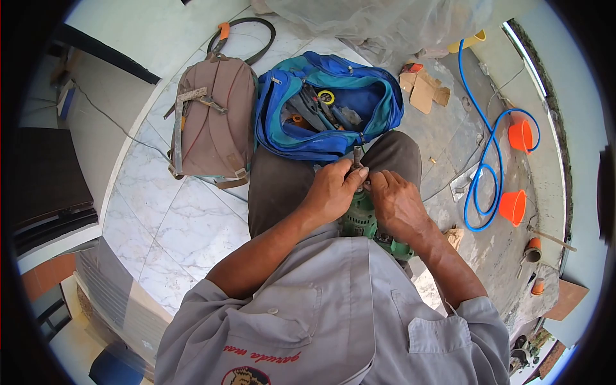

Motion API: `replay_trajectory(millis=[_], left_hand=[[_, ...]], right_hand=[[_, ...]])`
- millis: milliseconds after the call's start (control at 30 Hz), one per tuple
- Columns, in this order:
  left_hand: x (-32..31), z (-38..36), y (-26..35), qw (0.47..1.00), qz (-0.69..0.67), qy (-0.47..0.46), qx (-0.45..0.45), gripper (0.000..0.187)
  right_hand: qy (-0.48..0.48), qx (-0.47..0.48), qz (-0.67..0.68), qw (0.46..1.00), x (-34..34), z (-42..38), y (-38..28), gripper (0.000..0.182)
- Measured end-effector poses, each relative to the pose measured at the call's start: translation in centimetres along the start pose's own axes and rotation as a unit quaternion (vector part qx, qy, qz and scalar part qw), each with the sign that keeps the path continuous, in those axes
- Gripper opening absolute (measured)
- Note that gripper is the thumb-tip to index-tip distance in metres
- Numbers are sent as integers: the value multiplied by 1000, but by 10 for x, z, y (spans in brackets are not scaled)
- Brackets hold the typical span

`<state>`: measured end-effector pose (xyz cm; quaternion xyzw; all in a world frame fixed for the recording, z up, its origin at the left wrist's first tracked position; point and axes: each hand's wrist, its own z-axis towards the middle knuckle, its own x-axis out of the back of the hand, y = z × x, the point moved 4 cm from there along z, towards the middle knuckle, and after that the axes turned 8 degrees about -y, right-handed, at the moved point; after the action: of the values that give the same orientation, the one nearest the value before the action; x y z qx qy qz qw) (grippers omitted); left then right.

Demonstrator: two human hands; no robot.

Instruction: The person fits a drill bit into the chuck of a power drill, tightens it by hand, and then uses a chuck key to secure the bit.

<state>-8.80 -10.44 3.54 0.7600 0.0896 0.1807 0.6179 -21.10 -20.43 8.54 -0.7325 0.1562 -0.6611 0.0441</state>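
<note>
the floor (157, 250) runs on both sides of the grip: pale, veined tiles to the left, dull grey and dusty to the right. a white wall (138, 25) stands beyond it, far left, and a crumpled clear sheet (378, 22) hangs straight ahead. just past the hands, the blue bag (308, 149) gapes open on loose tools, beside the brown backpack (215, 122). right of the grip, a blue hose (493, 135) loops near two orange buckets (520, 137); torn cardboard (421, 95) lies nearer. the green tool (360, 218) is at the lap, nose pointing away from the body. the left hand (333, 191) pinches that nose, thumb and fingers closed. the right hand (399, 202) curls beside it at the tool's front; how tightly it closes cannot be told.
</note>
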Motion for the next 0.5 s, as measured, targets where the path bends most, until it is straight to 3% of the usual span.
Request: replay_trajectory(millis=[500], left_hand=[[-5,4,-10,999,1,21,29,30]], right_hand=[[57,-83,-9,995,-23,3,-10,15]])
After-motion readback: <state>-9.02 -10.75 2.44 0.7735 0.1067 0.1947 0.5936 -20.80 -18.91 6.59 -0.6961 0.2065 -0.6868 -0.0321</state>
